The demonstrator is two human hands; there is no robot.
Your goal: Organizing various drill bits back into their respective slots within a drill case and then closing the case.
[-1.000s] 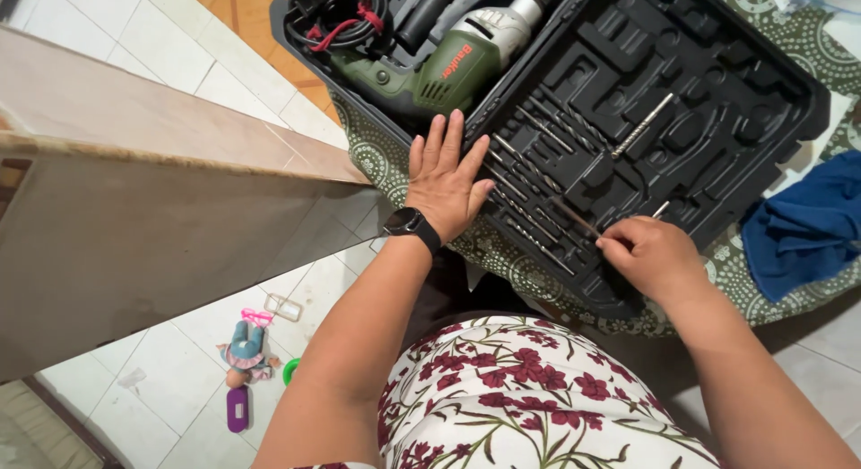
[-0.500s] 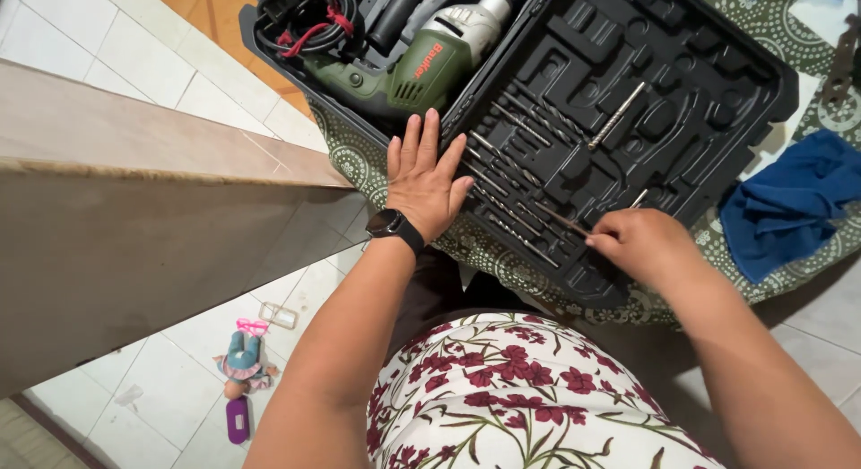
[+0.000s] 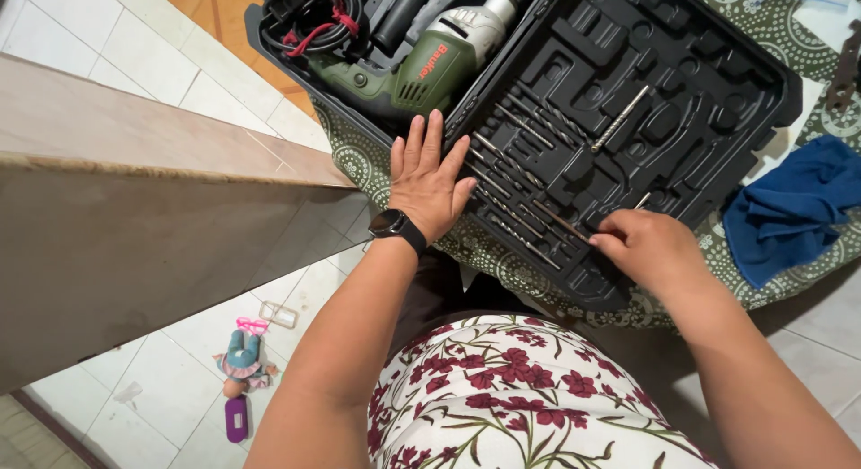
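An open black tool case [image 3: 717, 83] lies on a green patterned tablecloth [image 3: 771, 30]. Its left half holds a green power drill [image 3: 421, 65] and a coiled black cord [image 3: 314, 16]. The right half has moulded slots with several drill bits [image 3: 511, 178] and one larger masonry bit [image 3: 619, 117]. My left hand [image 3: 426, 178] rests flat, fingers spread, on the case's near edge beside the bits. My right hand [image 3: 646, 245] pinches the end of a thin drill bit [image 3: 560, 221] lying over the slots.
A blue cloth [image 3: 794, 209] lies on the table to the right of the case. A wooden board [image 3: 134, 209] stands at the left. On the white tiled floor below lie a small doll [image 3: 242, 361] and a purple object [image 3: 236, 420].
The view has shifted slightly. My right hand has stayed on the thin drill bit and lowered it a little toward the slots. My left hand remains flat on the case.
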